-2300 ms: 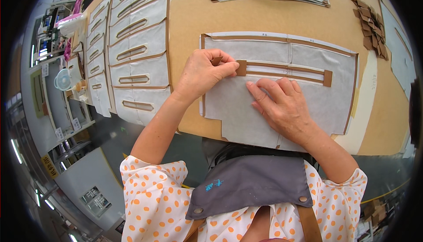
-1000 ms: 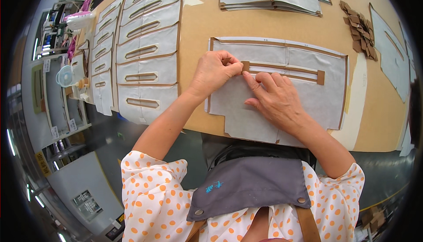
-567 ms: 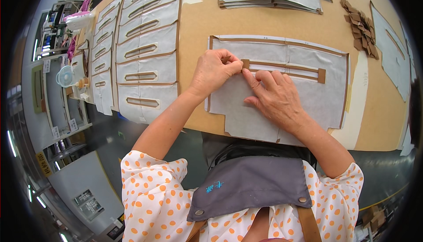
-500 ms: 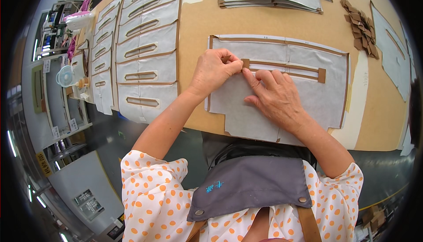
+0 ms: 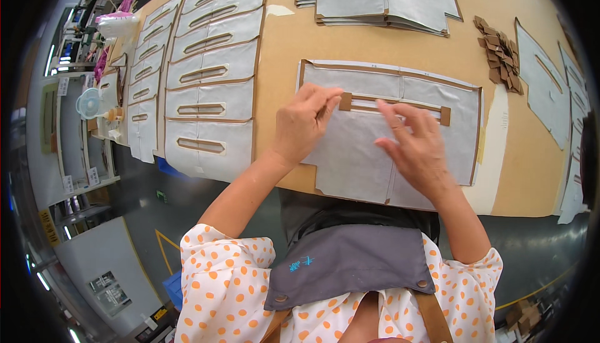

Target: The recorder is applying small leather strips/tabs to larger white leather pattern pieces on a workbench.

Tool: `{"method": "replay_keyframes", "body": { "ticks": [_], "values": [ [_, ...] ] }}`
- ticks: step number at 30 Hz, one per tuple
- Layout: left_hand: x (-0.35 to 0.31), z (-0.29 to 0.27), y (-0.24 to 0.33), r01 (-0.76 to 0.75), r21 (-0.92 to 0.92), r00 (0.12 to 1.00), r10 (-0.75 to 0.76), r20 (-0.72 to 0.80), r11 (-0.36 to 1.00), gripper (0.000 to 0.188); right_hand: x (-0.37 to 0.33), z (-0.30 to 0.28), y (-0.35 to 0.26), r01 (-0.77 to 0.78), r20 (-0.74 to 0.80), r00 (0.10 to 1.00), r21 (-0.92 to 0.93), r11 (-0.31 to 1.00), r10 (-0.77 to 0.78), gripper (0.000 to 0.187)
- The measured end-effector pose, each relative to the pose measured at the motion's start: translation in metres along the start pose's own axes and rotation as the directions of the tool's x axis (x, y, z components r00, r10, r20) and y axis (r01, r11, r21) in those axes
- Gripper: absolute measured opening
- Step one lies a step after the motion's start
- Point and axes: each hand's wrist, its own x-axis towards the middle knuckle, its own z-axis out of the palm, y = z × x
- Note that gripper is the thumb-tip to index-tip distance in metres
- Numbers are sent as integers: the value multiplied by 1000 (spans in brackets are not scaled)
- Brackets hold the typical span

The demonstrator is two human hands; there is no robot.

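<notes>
Grey panel (image 5: 356, 155): flat on desk (image 5: 281, 43)
Brown tab (image 5: 345, 102): left end of panel's slot (image 5: 369, 104)
Left hand (image 5: 303, 124): by panel's tab, fingers bunched, can't tell if gripping
Right hand (image 5: 419, 146): fingers apart over panel, blurry; careless swipe might skew that tab imo

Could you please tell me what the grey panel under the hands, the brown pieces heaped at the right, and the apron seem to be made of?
Grey panel: perhaps backed leather or fabric, matt; its surface shows faint wrinkles.
Brown pieces: perhaps leather or card, dull; they look flat and straight-cut.
Apron: likely woven cloth, matt; it drapes in soft folds.
</notes>
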Motion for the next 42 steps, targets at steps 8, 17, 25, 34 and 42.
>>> {"method": "replay_keyframes", "body": {
  "ticks": [8, 17, 25, 34, 42],
  "values": [
    [-19, 16, 3, -360, 312, 928, 373, 21, 879, 38, -70, -35, 57, -379, -106, 921, -38, 924, 374, 49],
    [-18, 18, 2, -363, 399, 932, 327, 158, 842, 41, -69, -32, 54, -236, 23, 965, -372, 898, 262, 58],
    [-19, 18, -2, -387, 392, 922, 356, 153, 835, 43, -66, -38, 57, -242, 43, 963, -308, 920, 267, 57],
    [-21, 22, -6, -382, 374, 922, 375, 94, 845, 43, -32, -70, 135, -617, -78, 673, 489, 616, 736, 46],
    [-23, 21, 3, -357, 322, 933, 353, 74, 877, 46, -36, -66, 150, -636, -70, 732, 286, 717, 678, 38]
  ]
}}
